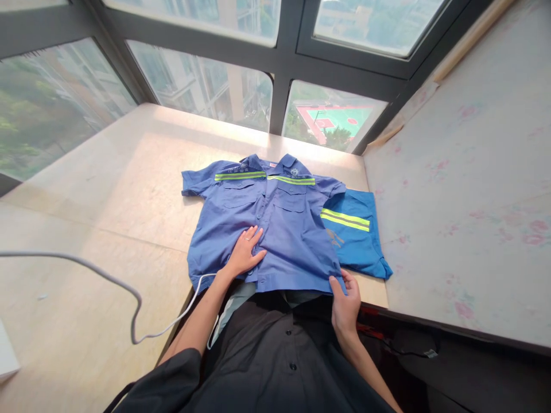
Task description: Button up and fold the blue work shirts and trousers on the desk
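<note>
A blue short-sleeved work shirt with yellow-green reflective stripes lies front side up on the pale wooden surface, its collar towards the window. My left hand rests flat on the lower front of the shirt near the button line, fingers spread. At the lower right corner of the hem, my right hand pinches the fabric between thumb and fingers. A brighter blue garment, folded and also striped, lies to the right, partly hidden under the shirt's sleeve and side.
A grey-white cable curves across the surface on the left and passes by my left forearm. A white object shows at the left edge. Windows with dark frames stand behind, and a floral-papered wall bounds the right.
</note>
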`<state>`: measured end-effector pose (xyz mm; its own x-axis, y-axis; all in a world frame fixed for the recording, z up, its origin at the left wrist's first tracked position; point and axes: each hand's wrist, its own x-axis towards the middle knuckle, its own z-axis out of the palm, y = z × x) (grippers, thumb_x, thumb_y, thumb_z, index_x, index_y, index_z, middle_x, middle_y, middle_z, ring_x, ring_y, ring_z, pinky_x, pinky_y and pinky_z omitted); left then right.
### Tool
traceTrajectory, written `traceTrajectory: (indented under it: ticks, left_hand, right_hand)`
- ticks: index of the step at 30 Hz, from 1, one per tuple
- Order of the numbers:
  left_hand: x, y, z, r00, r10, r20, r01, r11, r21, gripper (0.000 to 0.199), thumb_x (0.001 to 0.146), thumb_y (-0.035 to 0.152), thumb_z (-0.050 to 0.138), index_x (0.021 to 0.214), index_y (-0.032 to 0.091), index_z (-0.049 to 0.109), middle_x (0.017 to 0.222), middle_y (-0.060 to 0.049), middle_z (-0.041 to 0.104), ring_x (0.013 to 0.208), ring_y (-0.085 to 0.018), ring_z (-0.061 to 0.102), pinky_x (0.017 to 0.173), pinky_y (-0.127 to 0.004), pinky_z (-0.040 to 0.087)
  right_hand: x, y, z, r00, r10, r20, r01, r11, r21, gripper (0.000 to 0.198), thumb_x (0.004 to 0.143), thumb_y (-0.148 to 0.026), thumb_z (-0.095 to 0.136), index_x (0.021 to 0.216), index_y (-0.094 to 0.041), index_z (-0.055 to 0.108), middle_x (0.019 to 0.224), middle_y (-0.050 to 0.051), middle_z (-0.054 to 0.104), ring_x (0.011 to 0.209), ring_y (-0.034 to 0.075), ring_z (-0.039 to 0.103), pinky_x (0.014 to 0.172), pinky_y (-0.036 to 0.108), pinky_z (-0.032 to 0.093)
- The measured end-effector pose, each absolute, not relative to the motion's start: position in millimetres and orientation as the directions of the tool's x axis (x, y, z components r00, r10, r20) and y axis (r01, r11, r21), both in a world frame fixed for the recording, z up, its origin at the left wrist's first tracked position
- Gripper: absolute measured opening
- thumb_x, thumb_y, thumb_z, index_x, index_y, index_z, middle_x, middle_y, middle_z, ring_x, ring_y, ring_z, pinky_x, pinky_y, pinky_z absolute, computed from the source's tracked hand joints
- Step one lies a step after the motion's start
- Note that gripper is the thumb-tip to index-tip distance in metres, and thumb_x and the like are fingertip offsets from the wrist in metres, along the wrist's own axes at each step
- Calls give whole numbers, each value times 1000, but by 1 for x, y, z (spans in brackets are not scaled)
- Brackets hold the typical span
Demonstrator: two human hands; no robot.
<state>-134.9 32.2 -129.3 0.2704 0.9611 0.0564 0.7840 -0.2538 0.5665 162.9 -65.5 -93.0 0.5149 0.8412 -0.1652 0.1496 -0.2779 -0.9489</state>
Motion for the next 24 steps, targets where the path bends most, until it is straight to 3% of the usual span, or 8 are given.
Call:
traceTrajectory:
  ticks: [3, 5, 8, 10, 13, 16, 19, 24]
  left_hand:
    - [-128, 29, -126, 286, 958, 25, 790, -251, 560, 82, 83, 47, 64, 152, 14, 34, 159, -18, 31, 149, -32, 24, 122, -53, 19]
    - [-127, 26, -122, 298, 955, 12, 763, -246, 598, 86, 84, 52, 62, 154, 14, 30, 160, -19, 29, 150, -32, 22, 122, -52, 17]
    - [-131, 17, -111, 273, 962, 27, 686, -215, 695, 81, 91, 54, 54, 156, 16, 24, 162, -15, 27, 150, -27, 23, 123, -47, 20]
    - [-135, 9, -104, 227, 973, 42, 650, -184, 737, 79, 91, 55, 53, 156, 18, 25, 162, -14, 27, 150, -26, 25, 122, -45, 24]
    - [-140, -4, -95, 208, 976, 57, 642, -180, 745, 81, 88, 57, 59, 154, 21, 29, 161, -13, 29, 149, -27, 26, 121, -47, 25]
    - [-139, -17, -93, 300, 954, 23, 674, -229, 703, 95, 78, 57, 71, 155, 20, 27, 161, -16, 28, 151, -31, 20, 121, -51, 25]
    - [-133, -30, -100, 356, 934, -27, 736, -263, 624, 106, 72, 45, 78, 156, 18, 21, 162, -21, 22, 151, -37, 15, 119, -59, 22]
    - [-130, -43, -110, 333, 941, 67, 759, -309, 573, 68, 81, 10, 53, 147, 19, 42, 149, -15, 48, 141, -29, 41, 117, -54, 30]
  right_hand:
    - [170, -82, -115, 531, 797, -290, 6, -345, -939, 47, 76, -41, 66, 117, -24, 49, 114, 11, 62, 110, 27, 59, 93, 42, 52]
    - [169, -85, -118, 560, 782, -272, 77, -376, -923, 49, 78, -41, 63, 121, -23, 47, 119, 13, 59, 114, 27, 58, 97, 43, 51]
    - [163, -76, -102, 596, 800, -68, 347, -334, -877, 48, 85, -40, 54, 128, -21, 45, 131, 15, 53, 121, 27, 53, 106, 46, 43]
    - [156, -62, -86, 547, 820, 168, 516, -172, -839, 42, 88, -38, 53, 125, -20, 50, 130, 15, 53, 122, 27, 51, 108, 48, 40]
    - [138, -37, -69, 274, 864, 423, 599, 191, -778, 20, 91, -28, 53, 108, -21, 61, 113, 11, 61, 113, 25, 57, 103, 48, 44]
    - [114, -17, -70, -186, 906, 379, 561, 415, -716, 23, 92, -20, 52, 112, -23, 64, 115, 10, 64, 112, 23, 59, 100, 44, 48]
    - [93, -4, -88, -515, 813, 273, 548, 557, -624, 34, 90, -23, 57, 123, -22, 62, 134, 13, 58, 126, 28, 52, 105, 48, 45]
    - [86, 21, -121, -582, 798, 160, 620, 562, -547, 46, 92, -32, 57, 135, -16, 55, 144, 19, 49, 134, 32, 45, 109, 52, 40]
